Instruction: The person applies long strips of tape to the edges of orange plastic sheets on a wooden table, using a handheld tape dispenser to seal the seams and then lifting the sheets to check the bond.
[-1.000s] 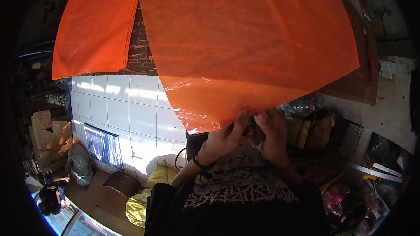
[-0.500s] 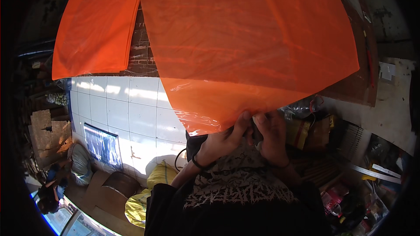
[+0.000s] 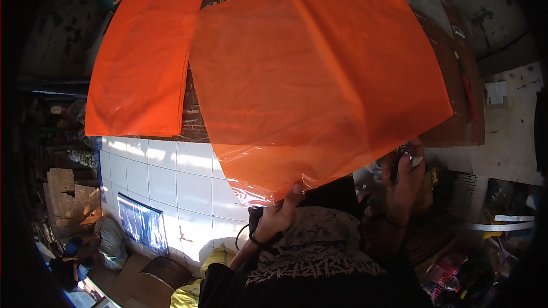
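A large translucent orange plastic sheet (image 3: 274, 74) hangs over the near edge of a dark scratched board (image 3: 197, 117). My left hand (image 3: 279, 211) is closed on its near edge, thumb on top. Off to the right, my right hand (image 3: 404, 179) is closed around a small dark object with a shiny part (image 3: 412, 157). Its kind is hard to make out. That hand is close to the sheet's right-hand edge; whether they touch I cannot tell. A stack of brighter orange sheets (image 3: 134, 80) lies on the board at the left.
A thin red tool (image 3: 466, 88) lies on the board's right side. White floor tiles (image 3: 191, 165) show below, with a shiny plastic-covered panel (image 3: 142, 222). A yellow sack (image 3: 214, 259) is beside me. Clutter (image 3: 456, 268) fills the lower right. Another person (image 3: 71, 259) is at the lower left.
My hands were together at the sheet's near edge. The right has moved away to the right, while the left stays on the sheet. The sheet's far edge now shows, and the view has shifted.
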A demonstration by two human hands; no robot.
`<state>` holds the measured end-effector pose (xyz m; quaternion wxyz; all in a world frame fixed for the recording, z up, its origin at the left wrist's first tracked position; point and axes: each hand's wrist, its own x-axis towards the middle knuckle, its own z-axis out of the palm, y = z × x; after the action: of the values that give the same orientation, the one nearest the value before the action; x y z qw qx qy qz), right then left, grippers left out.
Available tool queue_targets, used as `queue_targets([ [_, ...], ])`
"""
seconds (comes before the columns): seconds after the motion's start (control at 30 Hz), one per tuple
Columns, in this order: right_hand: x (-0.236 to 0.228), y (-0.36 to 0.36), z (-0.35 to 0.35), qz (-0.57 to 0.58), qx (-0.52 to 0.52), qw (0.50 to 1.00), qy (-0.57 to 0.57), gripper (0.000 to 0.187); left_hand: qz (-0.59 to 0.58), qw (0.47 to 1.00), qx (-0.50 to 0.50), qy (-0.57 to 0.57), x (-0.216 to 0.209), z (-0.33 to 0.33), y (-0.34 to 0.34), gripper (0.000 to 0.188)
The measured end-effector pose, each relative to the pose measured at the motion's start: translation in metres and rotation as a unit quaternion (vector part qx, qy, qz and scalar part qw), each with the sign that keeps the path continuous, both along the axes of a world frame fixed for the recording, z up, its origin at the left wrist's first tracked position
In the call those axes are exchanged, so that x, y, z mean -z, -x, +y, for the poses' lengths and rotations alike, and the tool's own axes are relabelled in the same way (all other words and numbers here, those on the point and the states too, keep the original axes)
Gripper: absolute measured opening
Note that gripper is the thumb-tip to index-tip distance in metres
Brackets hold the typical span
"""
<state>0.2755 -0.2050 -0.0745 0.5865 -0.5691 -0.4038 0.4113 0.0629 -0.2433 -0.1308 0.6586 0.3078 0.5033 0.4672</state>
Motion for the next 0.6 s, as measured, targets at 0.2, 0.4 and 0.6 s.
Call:
queue_targets([
  [0.2, -0.035, -0.065, 0.045, -0.095, 0.208, 0.973, 0.004, 0.04, -0.102, 0.98, -0.122, -0.117, 0.0, 0.005, 0.024, 0.076],
  [0.4, -0.028, -0.138, 0.075, -0.136, 0.203, 0.966, 0.088, 0.053, -0.143, 0.98, -0.114, -0.076, -0.007, 0.017, 0.075, 0.075],
  [0.6, -0.001, -0.166, 0.09, -0.283, 0.195, 0.933, -0.104, 0.04, 0.077, 0.986, -0.062, -0.133, -0.062, 0.072, 0.074, 0.021],
])
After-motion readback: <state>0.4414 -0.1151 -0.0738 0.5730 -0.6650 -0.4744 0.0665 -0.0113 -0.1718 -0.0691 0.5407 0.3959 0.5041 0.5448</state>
